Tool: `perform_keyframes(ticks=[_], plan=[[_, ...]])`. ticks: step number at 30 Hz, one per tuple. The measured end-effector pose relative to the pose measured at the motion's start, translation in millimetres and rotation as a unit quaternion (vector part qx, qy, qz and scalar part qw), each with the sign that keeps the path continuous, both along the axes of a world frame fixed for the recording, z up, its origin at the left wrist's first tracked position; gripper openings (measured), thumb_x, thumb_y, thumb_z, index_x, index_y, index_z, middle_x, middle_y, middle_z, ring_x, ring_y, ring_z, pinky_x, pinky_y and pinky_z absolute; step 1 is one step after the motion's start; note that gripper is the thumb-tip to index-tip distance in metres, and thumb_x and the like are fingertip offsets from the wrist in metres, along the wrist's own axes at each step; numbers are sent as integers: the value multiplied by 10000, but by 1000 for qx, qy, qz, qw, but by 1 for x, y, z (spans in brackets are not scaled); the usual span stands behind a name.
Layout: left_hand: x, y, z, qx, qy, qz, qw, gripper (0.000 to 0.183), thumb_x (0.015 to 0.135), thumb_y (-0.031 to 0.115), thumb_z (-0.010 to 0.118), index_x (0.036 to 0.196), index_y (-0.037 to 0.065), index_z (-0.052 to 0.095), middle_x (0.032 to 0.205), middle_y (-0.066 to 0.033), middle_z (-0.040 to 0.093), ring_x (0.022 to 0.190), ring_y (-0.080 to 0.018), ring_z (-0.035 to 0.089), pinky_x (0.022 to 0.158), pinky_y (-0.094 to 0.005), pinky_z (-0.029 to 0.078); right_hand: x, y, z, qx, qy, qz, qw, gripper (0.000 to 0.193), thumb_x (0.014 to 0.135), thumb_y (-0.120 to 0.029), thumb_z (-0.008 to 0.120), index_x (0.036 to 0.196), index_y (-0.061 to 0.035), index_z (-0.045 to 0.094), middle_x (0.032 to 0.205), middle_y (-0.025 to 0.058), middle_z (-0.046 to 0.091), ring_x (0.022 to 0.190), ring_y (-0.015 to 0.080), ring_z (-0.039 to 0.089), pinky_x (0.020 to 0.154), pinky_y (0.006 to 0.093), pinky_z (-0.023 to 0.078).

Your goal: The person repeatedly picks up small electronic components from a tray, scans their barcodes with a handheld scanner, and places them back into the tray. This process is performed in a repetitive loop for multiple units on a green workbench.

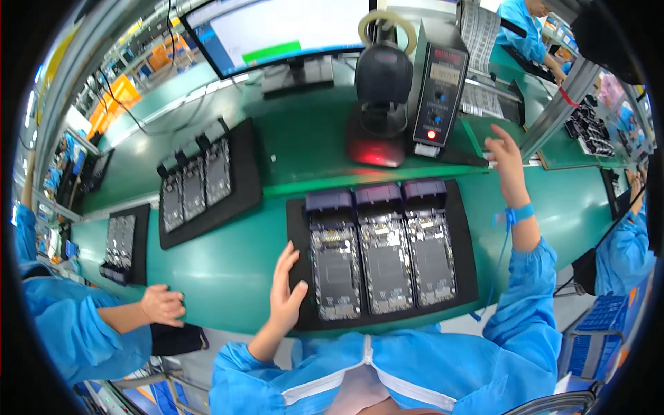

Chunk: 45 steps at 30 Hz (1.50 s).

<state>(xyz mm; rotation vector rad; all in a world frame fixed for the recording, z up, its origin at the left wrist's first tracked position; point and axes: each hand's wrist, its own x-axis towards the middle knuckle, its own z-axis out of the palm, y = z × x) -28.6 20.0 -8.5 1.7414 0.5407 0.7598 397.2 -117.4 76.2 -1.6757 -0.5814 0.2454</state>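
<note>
My left hand (282,290) rests beside the left edge of a black foam mat (465,277), thumb and fingers apart, holding nothing. On that mat lie three phone-sized circuit-board units (387,266) side by side, each with a dark purple block (378,198) at its far end. My right hand (508,166) is raised beyond the mat's far right corner, its fingers stretched out and nothing visible in them. It is nearest to a black control box (439,93) with a lit red light. A blue wrist strap (519,213) with a cord circles my right wrist.
A black scanner (382,97) glowing red stands beyond the mat, beside a monitor (277,34). Another foam mat (245,155) with similar boards lies at the left. A co-worker's hand (163,305) rests at the table's left edge. Label sheets (477,34) hang at the back right.
</note>
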Motion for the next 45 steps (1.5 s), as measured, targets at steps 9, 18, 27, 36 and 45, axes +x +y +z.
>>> perform_keyframes(ticks=[9,18,27,36,45], plan=[[24,-4,-13,-78,-78,-71,991,583,796,253,529,1267,-14,313,1374,-198,187,1298,-290,137,1043,-394,101,-4,23,9,11,5,-51,999,426,781,-325,587,1058,-2,581,828,32,551,653,64,412,558,208,347],[33,-24,22,-249,-64,-21,966,587,772,60,526,1298,54,266,1375,-104,222,1242,-310,242,996,-428,238,-1,48,13,52,71,-69,994,352,759,-327,612,880,2,639,626,-43,427,546,55,331,472,212,253],[56,16,41,-430,49,-59,900,693,808,171,557,1347,22,147,1215,-133,432,1040,-210,457,807,-362,406,4,53,7,93,102,-71,988,232,779,-272,607,802,-41,619,564,-73,385,453,14,295,379,194,165],[66,-1,31,-293,27,-54,954,802,713,-24,615,1346,30,124,969,-102,515,913,-157,530,789,-263,443,-108,102,1,212,157,84,961,149,802,-167,565,712,-50,587,610,-50,457,533,25,372,462,178,266],[63,-1,26,-373,6,-152,915,632,657,-134,590,1213,9,327,1170,-108,480,1089,-210,468,938,-359,368,-113,130,-6,134,182,141,964,180,822,-193,512,692,-71,537,541,-51,420,463,17,324,422,181,223]])
